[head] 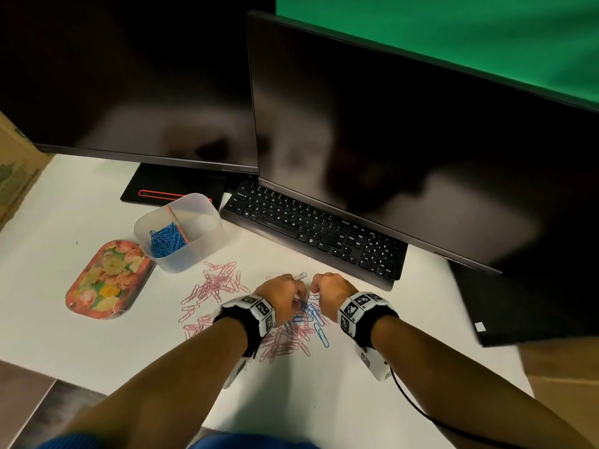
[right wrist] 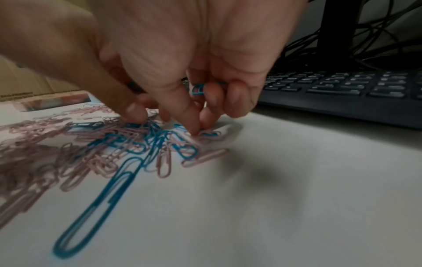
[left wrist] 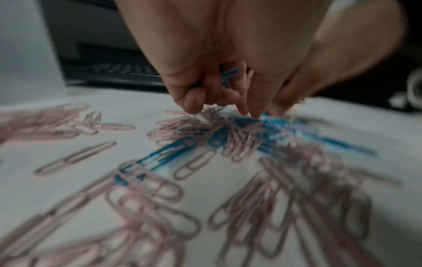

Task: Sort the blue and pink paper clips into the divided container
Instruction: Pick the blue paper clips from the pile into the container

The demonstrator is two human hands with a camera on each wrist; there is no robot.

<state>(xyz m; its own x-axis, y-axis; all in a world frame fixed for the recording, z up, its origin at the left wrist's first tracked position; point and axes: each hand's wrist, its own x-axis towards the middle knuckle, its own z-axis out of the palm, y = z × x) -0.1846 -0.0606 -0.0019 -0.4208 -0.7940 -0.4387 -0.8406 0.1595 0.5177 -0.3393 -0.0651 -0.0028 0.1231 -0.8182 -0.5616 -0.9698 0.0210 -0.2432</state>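
Note:
Pink paper clips (head: 220,283) and blue paper clips (head: 319,332) lie mixed on the white desk. The translucent divided container (head: 181,231) stands at the back left, with blue clips (head: 167,243) in its near compartment. Both hands work side by side over the mixed pile. My left hand (head: 285,294) holds blue clips (left wrist: 229,74) in its curled fingers while its fingertips (left wrist: 255,112) touch the pile. My right hand (head: 327,290) holds blue clips (right wrist: 198,89) under its curled fingers, and its thumb and forefinger (right wrist: 194,128) press on clips below.
A floral tray (head: 107,280) lies left of the container. A black keyboard (head: 311,231) sits just behind the hands, under two dark monitors (head: 405,150). A cardboard box (head: 16,170) stands at the far left. A cable (head: 418,406) trails from the right wrist.

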